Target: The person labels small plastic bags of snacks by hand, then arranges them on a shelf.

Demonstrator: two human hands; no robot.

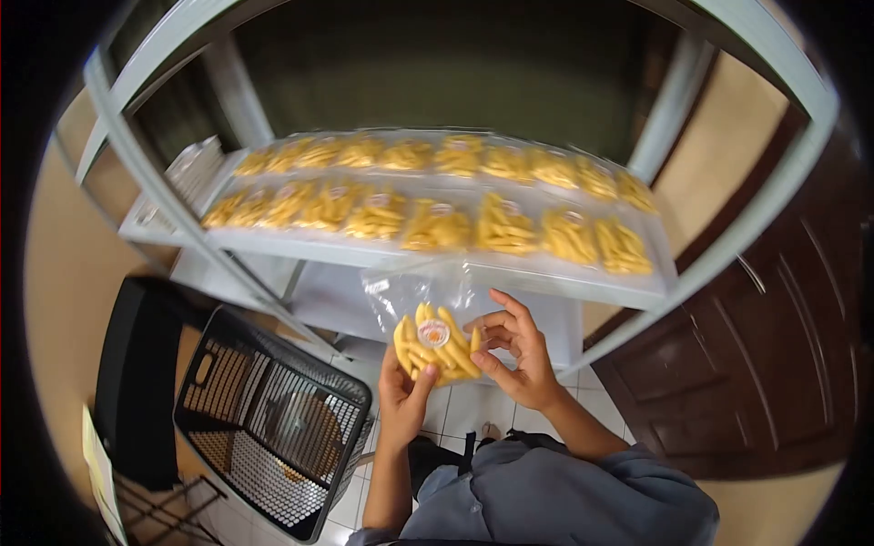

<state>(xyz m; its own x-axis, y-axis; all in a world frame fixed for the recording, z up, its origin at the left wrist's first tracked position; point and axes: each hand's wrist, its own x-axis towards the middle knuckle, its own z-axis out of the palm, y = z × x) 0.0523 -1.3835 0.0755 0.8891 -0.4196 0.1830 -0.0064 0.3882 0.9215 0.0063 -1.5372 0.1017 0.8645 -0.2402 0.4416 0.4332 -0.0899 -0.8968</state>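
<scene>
A clear plastic bag (437,341) of yellow, finger-shaped pieces, with a round label on its front, is held up in front of the shelf. My left hand (403,396) grips its lower left side, thumb on the front. At the bag's right edge is my right hand (516,350), its fingers apart and curved, thumb and fingertips close to the plastic; whether they touch it is hard to tell. Behind, two rows of similar bags (440,224) lie on the white shelf (546,273).
A black perforated basket (273,428) stands at the lower left beside a black chair-like object (141,382). Grey metal posts (774,218) frame the shelf. White stacked items (193,168) lie at its left end. A dark brown panelled door (756,355) is at the right.
</scene>
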